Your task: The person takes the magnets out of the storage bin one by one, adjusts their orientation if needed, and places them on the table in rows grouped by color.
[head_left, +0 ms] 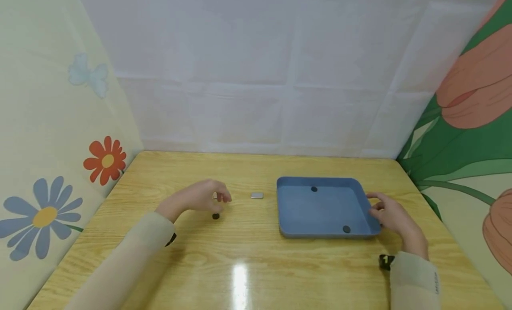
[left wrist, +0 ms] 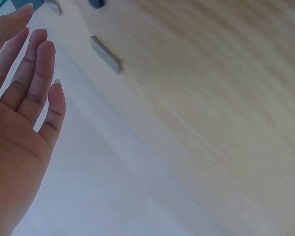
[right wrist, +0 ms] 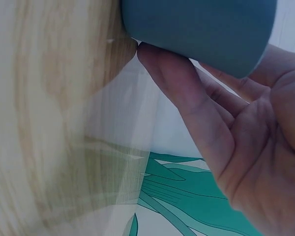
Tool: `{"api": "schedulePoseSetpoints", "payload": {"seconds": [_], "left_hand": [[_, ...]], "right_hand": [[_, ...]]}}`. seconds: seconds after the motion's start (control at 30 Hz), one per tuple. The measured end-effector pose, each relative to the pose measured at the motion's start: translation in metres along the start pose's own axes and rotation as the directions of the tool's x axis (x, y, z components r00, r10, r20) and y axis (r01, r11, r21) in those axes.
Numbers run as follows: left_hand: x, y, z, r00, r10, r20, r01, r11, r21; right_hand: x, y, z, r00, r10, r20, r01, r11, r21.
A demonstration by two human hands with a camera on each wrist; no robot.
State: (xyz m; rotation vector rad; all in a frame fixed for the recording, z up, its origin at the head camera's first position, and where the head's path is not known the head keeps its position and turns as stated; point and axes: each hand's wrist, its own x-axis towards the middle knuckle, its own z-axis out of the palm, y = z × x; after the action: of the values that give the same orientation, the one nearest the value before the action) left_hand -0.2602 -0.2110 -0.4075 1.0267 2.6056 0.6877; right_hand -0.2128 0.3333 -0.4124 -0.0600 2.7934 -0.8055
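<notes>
Over the left part of the table, my left hand (head_left: pixel 206 196) hovers with fingers loosely extended and nothing in its grasp. Just below its fingertips lies a small black disc (head_left: pixel 216 216). A small silver rectangular piece (head_left: pixel 257 195) sits to the right of that hand, and a second silver piece is partly hidden behind the fingers. In the left wrist view a silver bar (left wrist: pixel 106 55) lies beyond the open palm. My right hand (head_left: pixel 394 214) holds the right wall of a shallow blue tray (head_left: pixel 324 207), fingers against its outer side (right wrist: pixel 187 88). Two dark discs (head_left: pixel 314 189) (head_left: pixel 346 229) lie inside the tray.
The wooden table (head_left: pixel 200 265) meets a white cloth backdrop (head_left: pixel 248 78) at its far edge. Flower-patterned panels (head_left: pixel 44 123) stand along the left and right sides.
</notes>
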Motion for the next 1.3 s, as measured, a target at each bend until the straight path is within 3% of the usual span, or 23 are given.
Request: {"api": "schedulePoseSetpoints", "payload": {"seconds": [0.37, 0.73, 1.0, 1.3], "left_hand": [[0.045, 0.027, -0.009, 0.997, 0.074, 0.007, -0.074, 0.994, 0.077], [0.085, 0.058, -0.013, 0.992, 0.121, 0.023, -0.123, 0.989, 0.083], [0.11, 0.068, -0.008, 0.985, 0.173, 0.019, -0.174, 0.98, 0.097], [0.133, 0.078, 0.002, 0.983, 0.184, 0.026, -0.185, 0.98, 0.067]], "right_hand": [[0.002, 0.001, 0.001, 1.0, 0.008, -0.009, -0.008, 1.0, 0.009], [0.003, 0.001, 0.003, 1.0, 0.01, -0.02, -0.009, 1.0, 0.027], [0.004, 0.001, 0.004, 0.999, 0.03, -0.021, -0.029, 0.999, 0.032], [0.004, 0.001, 0.005, 0.999, 0.031, -0.027, -0.03, 0.999, 0.038]]}}
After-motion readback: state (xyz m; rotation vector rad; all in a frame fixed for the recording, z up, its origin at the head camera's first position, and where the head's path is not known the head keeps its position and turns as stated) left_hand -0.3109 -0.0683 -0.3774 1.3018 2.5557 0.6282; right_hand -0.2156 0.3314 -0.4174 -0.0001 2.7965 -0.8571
